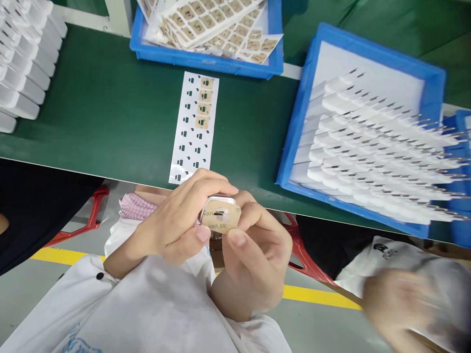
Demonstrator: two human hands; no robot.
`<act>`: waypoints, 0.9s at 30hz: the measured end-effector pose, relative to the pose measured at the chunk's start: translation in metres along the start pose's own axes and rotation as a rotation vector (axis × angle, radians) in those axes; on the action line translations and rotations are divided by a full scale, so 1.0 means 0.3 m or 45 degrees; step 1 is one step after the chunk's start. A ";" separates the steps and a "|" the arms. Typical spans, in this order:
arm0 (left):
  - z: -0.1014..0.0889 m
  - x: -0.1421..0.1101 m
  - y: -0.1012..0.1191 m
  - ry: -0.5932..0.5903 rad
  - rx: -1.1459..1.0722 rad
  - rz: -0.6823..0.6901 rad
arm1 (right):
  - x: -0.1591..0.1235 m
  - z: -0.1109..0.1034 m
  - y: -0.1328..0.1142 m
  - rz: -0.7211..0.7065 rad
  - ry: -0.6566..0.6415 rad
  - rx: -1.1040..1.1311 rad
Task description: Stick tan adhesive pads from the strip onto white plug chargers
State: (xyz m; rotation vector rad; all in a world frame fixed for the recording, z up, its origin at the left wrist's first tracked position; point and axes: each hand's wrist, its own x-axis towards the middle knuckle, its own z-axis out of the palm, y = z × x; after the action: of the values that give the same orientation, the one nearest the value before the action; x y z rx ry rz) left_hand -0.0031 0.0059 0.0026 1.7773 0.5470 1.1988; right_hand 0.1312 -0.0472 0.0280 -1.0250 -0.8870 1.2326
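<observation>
Sticker (222, 222) tan, rounded corners, dark 300LSE print, central cutout.

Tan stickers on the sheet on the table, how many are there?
4, in the right column of the sheet: the top sticker, then the second, third and fourth below. The left hand covers a lower corner, which may hide another.

tan sticker (225, 218): "300LSE", partly repeated | white garment at right (386, 254): dark lettering, unclear
</observation>
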 end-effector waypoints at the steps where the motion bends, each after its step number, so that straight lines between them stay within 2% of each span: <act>1: -0.001 0.000 -0.001 0.003 0.000 -0.011 | 0.002 0.000 0.001 0.002 -0.003 -0.001; 7: 0.001 -0.003 -0.008 0.021 -0.006 0.003 | 0.006 -0.006 0.010 -0.009 -0.013 0.002; 13: 0.002 -0.008 -0.002 0.033 -0.027 -0.058 | 0.004 -0.002 0.009 -0.042 0.005 -0.041; 27: -0.003 -0.002 -0.004 0.019 0.034 0.033 | 0.005 -0.004 0.007 -0.050 -0.013 -0.062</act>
State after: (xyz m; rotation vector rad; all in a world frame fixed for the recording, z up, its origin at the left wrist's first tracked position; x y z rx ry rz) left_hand -0.0041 0.0066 0.0014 1.8044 0.5525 1.2291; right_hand 0.1319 -0.0459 0.0258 -1.0360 -0.9446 1.1896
